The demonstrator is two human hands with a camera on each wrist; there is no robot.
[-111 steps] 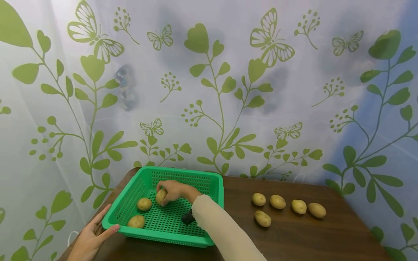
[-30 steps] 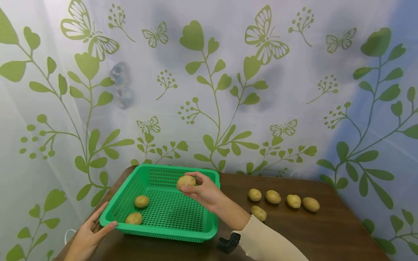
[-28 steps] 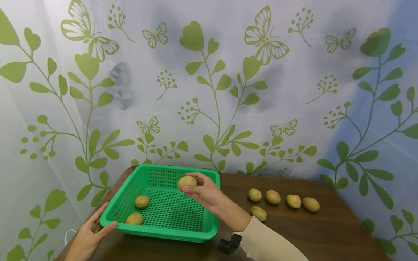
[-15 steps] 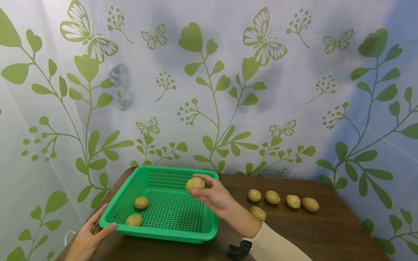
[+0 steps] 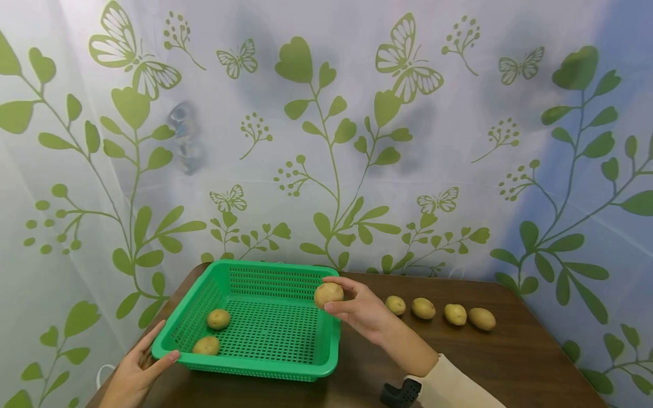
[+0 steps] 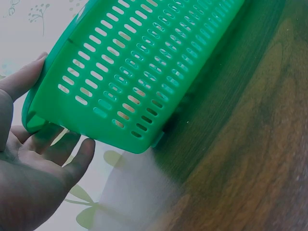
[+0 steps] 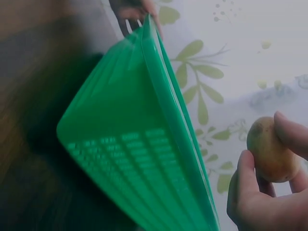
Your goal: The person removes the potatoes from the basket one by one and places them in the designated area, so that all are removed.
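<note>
The left hand (image 5: 134, 371) grips the green basket (image 5: 255, 365) at its near left corner, presumably to steady it on the bench (image 5: 515, 368). The right hand (image 5: 369, 317) pinches a potato (image 5: 328, 294) between thumb and fingers, raised over the basket's right side, seemingly so that it clears the rim. Two potatoes (image 5: 219, 319) lie inside, toward the left wall, leaving the rest of the perforated floor bare. Four more potatoes (image 5: 424, 308) sit in a loose row on the bench to the right, spaced so each could be picked up singly. The right forearm slants in from the near right, sleeve (image 5: 454, 385) behind the wrist; the left thumb lies over the rim, its fingers bent beneath.
</note>
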